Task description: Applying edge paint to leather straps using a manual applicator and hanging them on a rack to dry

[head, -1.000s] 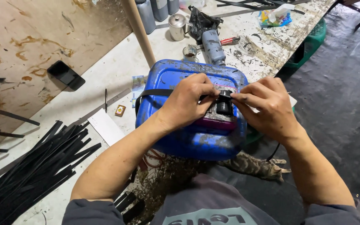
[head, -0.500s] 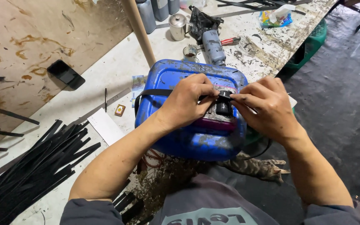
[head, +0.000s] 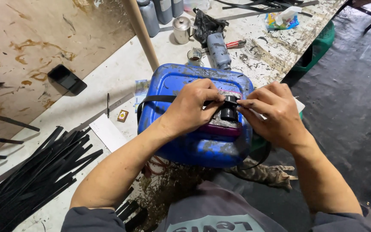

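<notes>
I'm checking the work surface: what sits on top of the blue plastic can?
On the blue can: a small black cylinder and a black strap, held by left hand and right hand. The fingers hide the rest.

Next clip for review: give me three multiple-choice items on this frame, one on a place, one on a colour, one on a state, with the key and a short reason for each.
1. Where does the pile of black strips lie?
A. on the bench to the person's left
B. on top of the jerrycan
C. on the dark floor to the right

2. What colour is the jerrycan?
A. red
B. blue
C. white

3. What are the two hands doing?
A. resting flat on the bench
B. both pinching a small black piece on the jerrycan
C. hanging free of everything

Key: 1 A, the strips fan out at lower left on the bench. 2 B, its body is blue. 3 B, the left hand and right hand meet on the black piece.
</notes>
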